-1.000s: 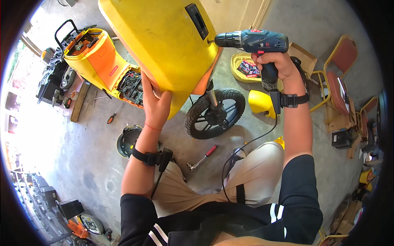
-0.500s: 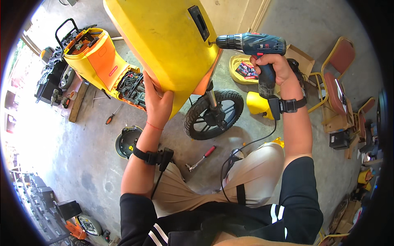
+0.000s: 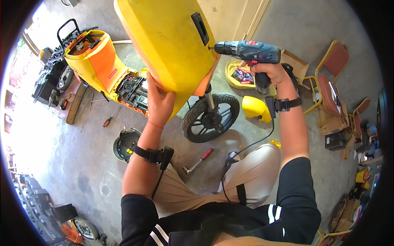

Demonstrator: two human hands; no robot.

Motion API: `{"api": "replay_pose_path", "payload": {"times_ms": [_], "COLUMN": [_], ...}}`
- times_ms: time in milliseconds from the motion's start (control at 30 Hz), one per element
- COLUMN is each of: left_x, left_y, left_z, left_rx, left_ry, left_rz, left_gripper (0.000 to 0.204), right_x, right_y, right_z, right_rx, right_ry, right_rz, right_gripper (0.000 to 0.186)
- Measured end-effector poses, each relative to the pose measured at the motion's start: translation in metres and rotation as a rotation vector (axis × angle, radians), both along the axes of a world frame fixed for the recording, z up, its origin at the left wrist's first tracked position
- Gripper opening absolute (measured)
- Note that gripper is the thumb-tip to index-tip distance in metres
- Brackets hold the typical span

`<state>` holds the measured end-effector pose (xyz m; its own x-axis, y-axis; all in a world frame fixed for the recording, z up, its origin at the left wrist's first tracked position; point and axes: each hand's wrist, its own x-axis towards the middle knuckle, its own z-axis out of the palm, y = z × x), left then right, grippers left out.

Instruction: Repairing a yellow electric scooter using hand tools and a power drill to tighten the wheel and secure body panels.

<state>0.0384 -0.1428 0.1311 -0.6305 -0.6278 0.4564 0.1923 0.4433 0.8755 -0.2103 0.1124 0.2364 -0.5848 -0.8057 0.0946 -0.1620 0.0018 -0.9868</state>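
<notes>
The head view is showing a large yellow body panel of a scooter being held up in the middle of the scene, its glossy moulded plastic curving smoothly and carrying a small black rectangular inset near its right edge. The left hand is pressing flat against the panel's near lower edge with fingers spread, bracing it rather than wrapping it. The right hand is closing firmly round the grip of a blue cordless drill, whose dark chuck is pointing left and touching the panel's right edge. As I judge it, the fastening work at that edge is under way and not finished, since the bit is sitting at the panel and the panel is needing support. Just beyond and below, the front wheel with its knobbly black tyre is standing on the rough grey concrete floor. To the far left the stripped scooter frame, yellow and orange, is showing bare wiring. A red-handled hammer is lying near the person's knee, and a loose yellow fender is resting to the right.
</notes>
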Motion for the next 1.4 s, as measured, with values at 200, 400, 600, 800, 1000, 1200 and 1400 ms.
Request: {"api": "replay_pose_path", "payload": {"times_ms": [200,400,600,800,1000,1200,1400], "left_x": [0.001,0.0,-0.005,-0.006,-0.006,-0.005,-0.004], "left_y": [-0.003,-0.008,-0.016,-0.017,-0.016,-0.013,-0.01], "left_z": [-0.006,-0.012,-0.021,-0.026,-0.023,-0.019,-0.017], "left_rx": [-0.01,-0.058,-0.109,-0.152,-0.134,-0.137,-0.159], "left_ry": [0.003,0.024,0.056,0.062,0.046,0.013,-0.003], "left_rz": [-0.006,0.004,-0.004,0.009,0.042,0.087,0.122], "left_gripper": [0.087,0.086,0.085,0.085,0.084,0.084,0.084], "right_x": [-0.003,0.002,0.0,0.0,0.006,0.004,0.0], "right_y": [-0.004,-0.004,-0.003,-0.003,-0.003,-0.004,-0.001], "right_z": [0.008,0.002,0.001,-0.002,-0.001,-0.003,0.0], "right_rx": [0.02,0.036,0.012,0.018,0.015,-0.003,0.042], "right_ry": [-0.178,-0.197,-0.241,-0.253,-0.234,-0.31,-0.325], "right_rz": [0.047,-0.009,0.008,0.013,-0.019,-0.04,0.035], "right_gripper": [0.016,0.019,0.022,0.021,0.022,0.021,0.019]}}
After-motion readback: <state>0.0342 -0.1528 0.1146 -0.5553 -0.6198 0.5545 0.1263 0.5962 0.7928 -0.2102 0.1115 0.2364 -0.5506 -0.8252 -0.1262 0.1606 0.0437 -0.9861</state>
